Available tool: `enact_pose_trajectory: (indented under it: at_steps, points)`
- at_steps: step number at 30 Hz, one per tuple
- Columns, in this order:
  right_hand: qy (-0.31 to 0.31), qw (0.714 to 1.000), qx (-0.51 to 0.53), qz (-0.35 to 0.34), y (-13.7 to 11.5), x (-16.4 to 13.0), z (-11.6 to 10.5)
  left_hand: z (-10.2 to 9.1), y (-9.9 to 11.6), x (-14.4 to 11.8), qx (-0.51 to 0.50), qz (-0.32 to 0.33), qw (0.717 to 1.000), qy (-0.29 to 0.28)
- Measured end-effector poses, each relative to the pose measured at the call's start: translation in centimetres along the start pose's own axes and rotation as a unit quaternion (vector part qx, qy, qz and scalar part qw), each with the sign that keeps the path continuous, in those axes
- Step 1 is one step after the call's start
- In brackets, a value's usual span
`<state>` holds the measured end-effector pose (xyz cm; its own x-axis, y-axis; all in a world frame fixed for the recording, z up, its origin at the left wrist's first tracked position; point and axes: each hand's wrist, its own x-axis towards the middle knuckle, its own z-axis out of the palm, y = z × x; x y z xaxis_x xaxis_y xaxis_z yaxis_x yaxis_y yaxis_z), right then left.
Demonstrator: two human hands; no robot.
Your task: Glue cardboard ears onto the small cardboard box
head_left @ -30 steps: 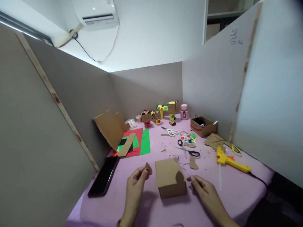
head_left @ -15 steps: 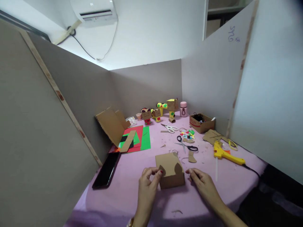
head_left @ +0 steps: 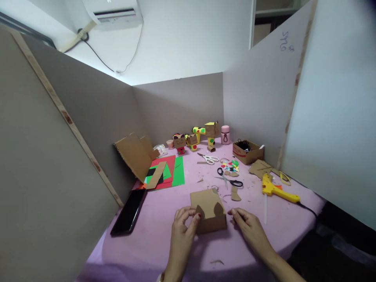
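Observation:
A small cardboard box (head_left: 207, 200) lies on the table in front of me. Two darker leaf-shaped cardboard pieces, a left piece (head_left: 200, 212) and a right piece (head_left: 218, 209), stand along its near edge. My left hand (head_left: 185, 225) is closed in a pinch at the left piece, thumb and forefinger on its outer side. Just off the box's right edge, my right hand (head_left: 245, 223) has its thumb and forefinger pressed together; whatever they may hold is too small to make out.
Black-handled scissors (head_left: 230, 181) and white-handled scissors (head_left: 208, 158) lie beyond the box, near colored paper bits (head_left: 231, 166). A yellow glue gun (head_left: 279, 192) rests on the right, a phone (head_left: 129, 213) on the left. Cardboard animal figures (head_left: 211, 133) stand at the back.
The whole view has shifted slightly, so everything appears a little further left. Both hands keep nearly the same places at the box, the right one still beside its edge.

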<state>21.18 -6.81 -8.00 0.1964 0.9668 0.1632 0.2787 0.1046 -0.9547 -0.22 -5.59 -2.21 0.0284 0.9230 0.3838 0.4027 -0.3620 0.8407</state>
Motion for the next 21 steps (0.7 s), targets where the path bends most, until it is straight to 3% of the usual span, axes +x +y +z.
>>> enact_pose_trajectory:
  at_steps: [3, 6, 11, 15, 21]
  points:
    - [0.013, 1.0, -0.026, -0.013, 0.0, -0.1, 0.1, 0.1, -0.4, -0.1, -0.007, 0.002, 1.0, -0.003]
    - [0.051, 0.995, -0.079, -0.04, 0.1, 0.4, -1.7, 0.1, -0.9, -0.1, -0.013, 0.0, 1.0, -0.001]
    - [0.158, 0.951, -0.261, -0.038, 1.5, 4.2, -9.6, 0.2, -1.4, 0.1, -0.031, -0.005, 0.999, -0.012]
    - [0.145, 0.899, -0.413, 0.015, 3.3, 6.9, -14.3, 0.3, -1.4, 0.3, -0.051, -0.012, 0.999, -0.015]
    - [0.124, 0.841, -0.522, 0.067, 4.6, 7.6, -14.7, 0.3, -1.4, 0.4, -0.075, -0.028, 0.997, -0.025]
